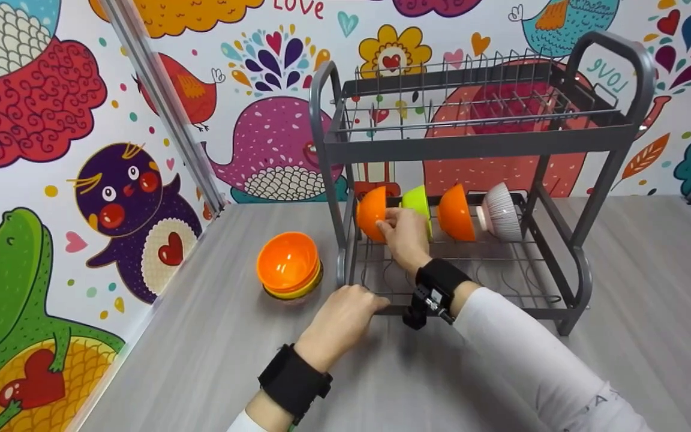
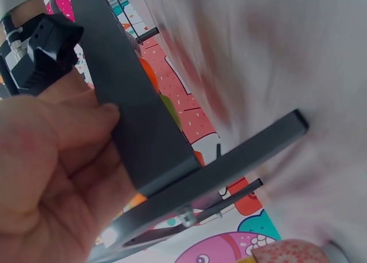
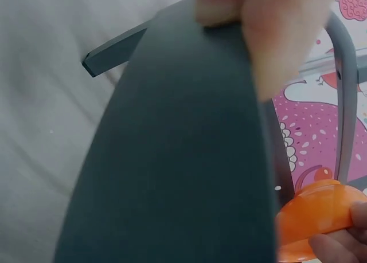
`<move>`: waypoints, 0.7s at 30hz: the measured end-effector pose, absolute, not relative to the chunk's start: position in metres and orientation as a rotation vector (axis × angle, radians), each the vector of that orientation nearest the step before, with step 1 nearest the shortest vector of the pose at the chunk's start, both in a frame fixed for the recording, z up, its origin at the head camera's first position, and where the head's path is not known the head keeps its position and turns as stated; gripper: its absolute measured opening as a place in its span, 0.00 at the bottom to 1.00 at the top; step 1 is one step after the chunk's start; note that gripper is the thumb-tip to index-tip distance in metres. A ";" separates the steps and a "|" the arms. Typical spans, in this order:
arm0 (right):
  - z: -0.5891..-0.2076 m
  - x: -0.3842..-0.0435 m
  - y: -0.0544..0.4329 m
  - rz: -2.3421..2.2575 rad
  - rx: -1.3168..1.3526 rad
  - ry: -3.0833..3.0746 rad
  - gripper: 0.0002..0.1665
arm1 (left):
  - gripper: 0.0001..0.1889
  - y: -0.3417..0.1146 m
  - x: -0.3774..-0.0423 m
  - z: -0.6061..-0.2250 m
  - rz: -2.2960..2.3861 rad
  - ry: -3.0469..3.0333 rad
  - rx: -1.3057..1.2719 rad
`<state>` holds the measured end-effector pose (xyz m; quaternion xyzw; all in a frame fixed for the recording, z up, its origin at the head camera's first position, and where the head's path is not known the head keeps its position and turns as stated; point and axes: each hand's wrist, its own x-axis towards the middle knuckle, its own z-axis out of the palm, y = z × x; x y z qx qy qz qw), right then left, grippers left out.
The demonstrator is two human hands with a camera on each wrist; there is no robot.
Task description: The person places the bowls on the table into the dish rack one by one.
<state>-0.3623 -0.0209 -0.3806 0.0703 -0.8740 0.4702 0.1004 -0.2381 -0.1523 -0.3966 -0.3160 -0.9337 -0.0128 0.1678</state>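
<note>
Four bowls (image 1: 456,213) stand on edge along the lower shelf (image 1: 552,263) of the rack (image 1: 477,146), apparently so that they drain. Right hand (image 1: 408,240): thumb and fingers pinch the orange bowl (image 1: 370,213) at the shelf's left end, presumably to steady it on edge. Left hand (image 1: 339,318): fingers clamped on the front rail (image 2: 137,102), likely bracing the frame. The left wrist view shows a speckled bowl (image 2: 295,252) beneath the stack (image 1: 287,261); the head view mostly hides it.

I see white sleeves (image 1: 513,348), grey lettering (image 1: 602,399) on the right one at four o'clock, and black wristbands (image 1: 294,381); the right band carries a black camera (image 1: 415,312) at seven o'clock, with a silver connector (image 1: 439,307).
</note>
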 end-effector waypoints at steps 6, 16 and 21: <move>-0.385 -0.361 -0.023 1.318 0.241 -2.556 0.17 | 0.16 -0.152 -0.238 -0.396 -0.013 -2.654 -0.906; -0.391 -0.361 -0.022 1.248 0.288 -2.527 0.16 | 0.17 -0.152 -0.238 -0.395 -0.015 -2.672 -0.892; -0.392 -0.359 -0.024 1.231 0.323 -2.551 0.15 | 0.17 -0.152 -0.238 -0.395 -0.018 -2.672 -0.896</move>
